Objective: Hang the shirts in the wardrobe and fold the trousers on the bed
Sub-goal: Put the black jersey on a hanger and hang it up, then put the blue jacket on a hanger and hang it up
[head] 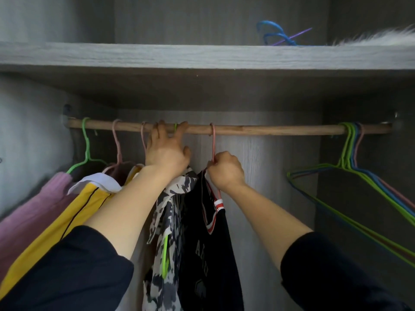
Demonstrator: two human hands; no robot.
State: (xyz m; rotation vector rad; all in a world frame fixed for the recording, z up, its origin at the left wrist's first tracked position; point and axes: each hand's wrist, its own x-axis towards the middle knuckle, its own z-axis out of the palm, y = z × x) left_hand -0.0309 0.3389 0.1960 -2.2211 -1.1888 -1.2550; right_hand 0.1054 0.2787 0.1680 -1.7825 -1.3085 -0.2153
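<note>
A wooden rail (258, 129) crosses the wardrobe. My left hand (167, 151) reaches up to it, fingers hooked over the rail around a green hanger hook (175, 126). Below that hand hangs a black-and-white patterned shirt (167, 221). My right hand (225, 171) pinches the neck of a pink hanger (213, 142) whose hook sits on the rail; a black jersey with red-white trim (206, 254) hangs from it. Left of these hang a yellow shirt (67, 216) and a pink garment (33, 209).
Several empty green, blue and pink hangers (352, 153) bunch at the rail's right end. A grey shelf (202, 57) runs above, holding blue hangers (272, 33) and something white and furry (377, 38). Bare rail lies between the jersey and the empty hangers.
</note>
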